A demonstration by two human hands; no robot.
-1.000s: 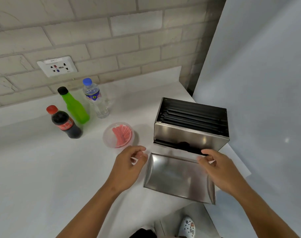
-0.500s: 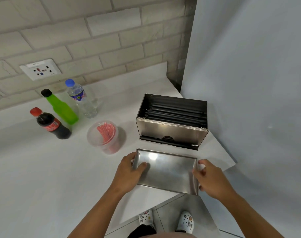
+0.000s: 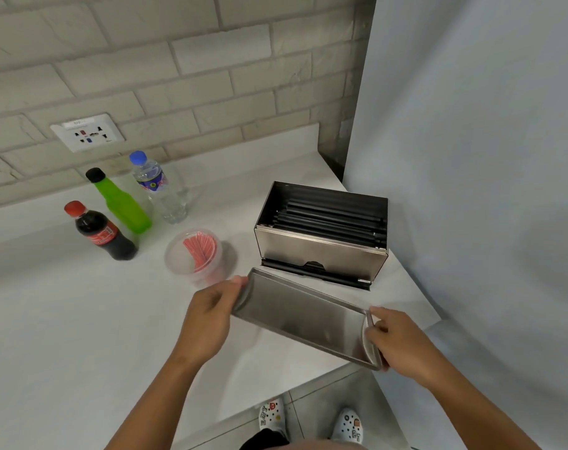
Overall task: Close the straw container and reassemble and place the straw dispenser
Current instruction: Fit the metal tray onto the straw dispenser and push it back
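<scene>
A steel straw dispenser box [image 3: 321, 254] stands open-topped on the white counter, filled with black straws [image 3: 331, 219]. In front of it I hold its steel lid [image 3: 302, 316] tilted, hollow side up, lifted off the counter. My left hand [image 3: 208, 316] grips the lid's left end and my right hand [image 3: 396, 339] grips its right end. A clear round container [image 3: 195, 258] with red straws inside stands uncovered left of the dispenser.
A cola bottle [image 3: 101, 232], a green bottle [image 3: 120, 203] and a water bottle [image 3: 159, 186] stand at the back left near a wall socket [image 3: 88, 133]. A grey panel [image 3: 470, 190] rises right of the dispenser. The counter's edge [image 3: 308, 381] runs below my hands.
Both hands closed on the ends of the lid and raised it off the counter, tilting it. The view shifted a little.
</scene>
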